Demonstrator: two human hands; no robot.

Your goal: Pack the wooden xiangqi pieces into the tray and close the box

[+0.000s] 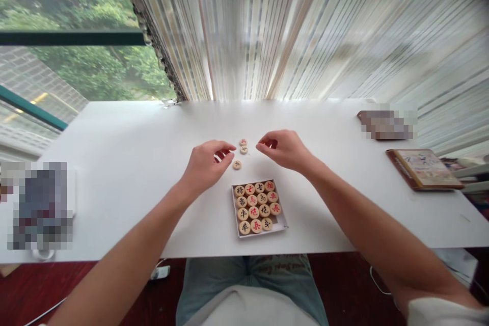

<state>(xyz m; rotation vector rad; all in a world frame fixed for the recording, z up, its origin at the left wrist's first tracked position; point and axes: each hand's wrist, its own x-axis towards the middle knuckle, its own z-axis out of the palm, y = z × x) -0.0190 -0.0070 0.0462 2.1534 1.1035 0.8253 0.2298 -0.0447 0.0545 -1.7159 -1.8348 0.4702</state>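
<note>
My left hand hovers over the white table, thumb and fingers curved but apart, with nothing visible between them. Just beyond its fingertips lie a red-marked Chinese chess piece and a black-marked piece, touching one another. Another black-marked piece rests nearer, below my left fingertips. To the right of these, my right hand is closed in a pinch; whatever its fingertips may hold is hidden. Closer to me stands a shallow open box with rows of round wooden pieces in red and black characters; its near right corner has a gap.
The white table runs beneath a window with string curtains. At the right lie a brown-edged book and a blurred brown item. A blurred dark item and a white roll sit at the left edge.
</note>
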